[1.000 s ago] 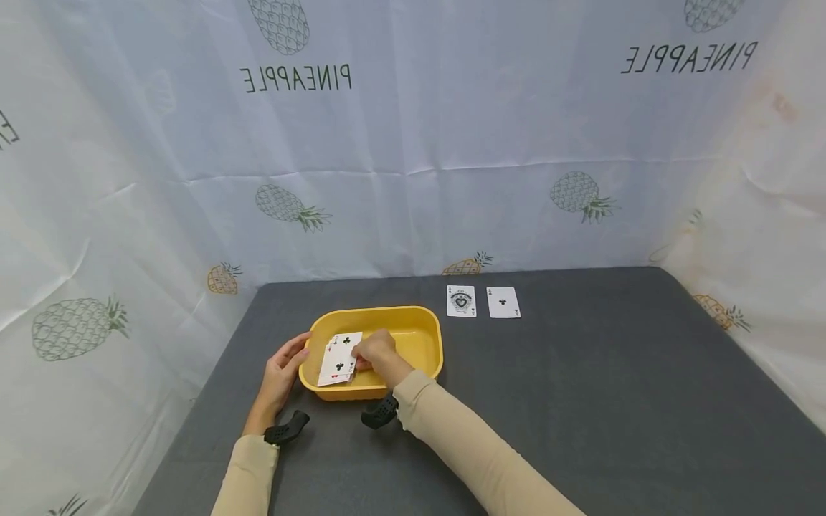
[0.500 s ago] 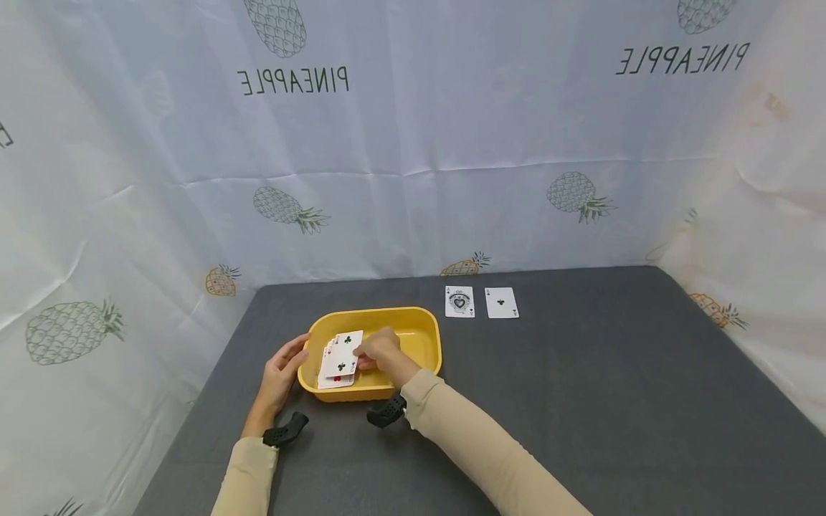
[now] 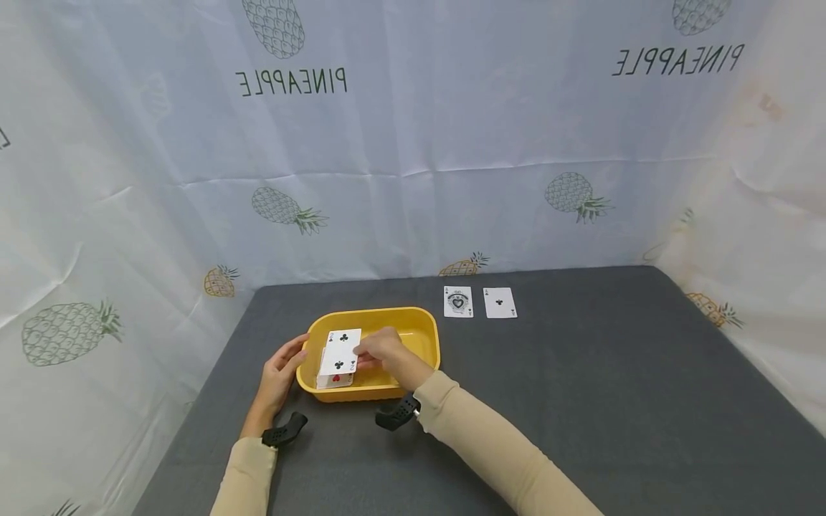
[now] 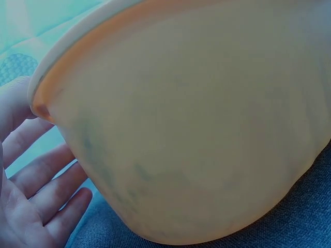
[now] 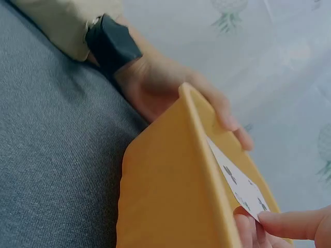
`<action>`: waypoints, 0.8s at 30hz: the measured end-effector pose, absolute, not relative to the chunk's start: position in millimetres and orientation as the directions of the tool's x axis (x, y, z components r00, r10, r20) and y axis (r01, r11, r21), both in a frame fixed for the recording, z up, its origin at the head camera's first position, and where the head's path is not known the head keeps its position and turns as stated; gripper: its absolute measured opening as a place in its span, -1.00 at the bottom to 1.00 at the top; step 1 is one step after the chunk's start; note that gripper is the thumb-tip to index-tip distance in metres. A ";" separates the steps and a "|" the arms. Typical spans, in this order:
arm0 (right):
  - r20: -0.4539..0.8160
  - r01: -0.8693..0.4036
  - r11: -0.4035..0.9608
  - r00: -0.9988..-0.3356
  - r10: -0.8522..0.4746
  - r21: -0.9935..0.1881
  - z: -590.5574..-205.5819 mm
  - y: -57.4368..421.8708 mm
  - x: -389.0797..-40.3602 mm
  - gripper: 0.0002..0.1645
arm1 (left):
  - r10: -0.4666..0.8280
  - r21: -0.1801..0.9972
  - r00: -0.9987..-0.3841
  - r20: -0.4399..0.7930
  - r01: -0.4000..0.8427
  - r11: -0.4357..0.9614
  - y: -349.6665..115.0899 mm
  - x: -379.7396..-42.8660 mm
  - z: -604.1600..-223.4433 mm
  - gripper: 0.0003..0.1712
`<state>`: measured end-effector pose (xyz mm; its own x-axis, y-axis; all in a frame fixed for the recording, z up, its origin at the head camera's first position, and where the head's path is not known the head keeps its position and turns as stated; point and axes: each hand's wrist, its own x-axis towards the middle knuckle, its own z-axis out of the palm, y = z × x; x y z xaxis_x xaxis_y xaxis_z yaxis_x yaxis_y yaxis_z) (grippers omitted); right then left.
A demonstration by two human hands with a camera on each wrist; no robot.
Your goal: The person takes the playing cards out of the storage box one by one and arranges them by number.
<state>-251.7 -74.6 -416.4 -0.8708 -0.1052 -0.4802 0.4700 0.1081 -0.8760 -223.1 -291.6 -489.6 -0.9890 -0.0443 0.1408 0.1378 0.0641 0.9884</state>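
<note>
A shallow yellow plastic bin (image 3: 374, 393) stands on the dark table in the head view. My right hand (image 3: 386, 350) reaches into it and pinches a two of clubs playing card (image 3: 342, 350) by its right edge; the right wrist view shows thumb and fingertips on the card (image 5: 241, 187). Beneath lie other playing cards (image 3: 335, 381), mostly covered, one with a red heart showing. At the bin's left end rests my left hand (image 3: 279, 373), its fingers relaxed along the outer wall. In the left wrist view those fingers (image 4: 44, 168) lie spread beside the bin (image 4: 181, 113).
Two face-up aces lie behind and right of the bin: an ace (image 3: 458, 302) with a large ornate emblem and an ace of clubs (image 3: 500, 303). A white pineapple-print curtain (image 3: 400, 129) hangs behind the grey-covered table (image 3: 581, 387).
My right hand has drawn the two of clubs up from the other cards, uncovering more of the heart card beneath. My left hand stays at the bin's left end.
</note>
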 end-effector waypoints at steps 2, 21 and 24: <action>-0.465 0.454 0.107 -0.876 -0.127 -0.885 -414.3 -71.2 -249.3 -0.78 | -0.044 0.988 -0.989 0.141 0.138 0.067 -291.9 -222.9 -489.8 -0.45; -0.221 0.196 0.125 -0.945 -0.240 -0.973 -402.7 -11.1 -232.0 -0.69 | -0.040 0.987 -0.987 0.153 0.151 0.053 -291.9 -223.7 -491.8 -0.47; -0.193 0.171 0.120 -0.957 -0.216 -0.978 -403.2 -1.4 -231.6 -0.69 | -0.042 0.987 -0.988 0.151 0.149 0.055 -292.0 -223.5 -491.6 -0.49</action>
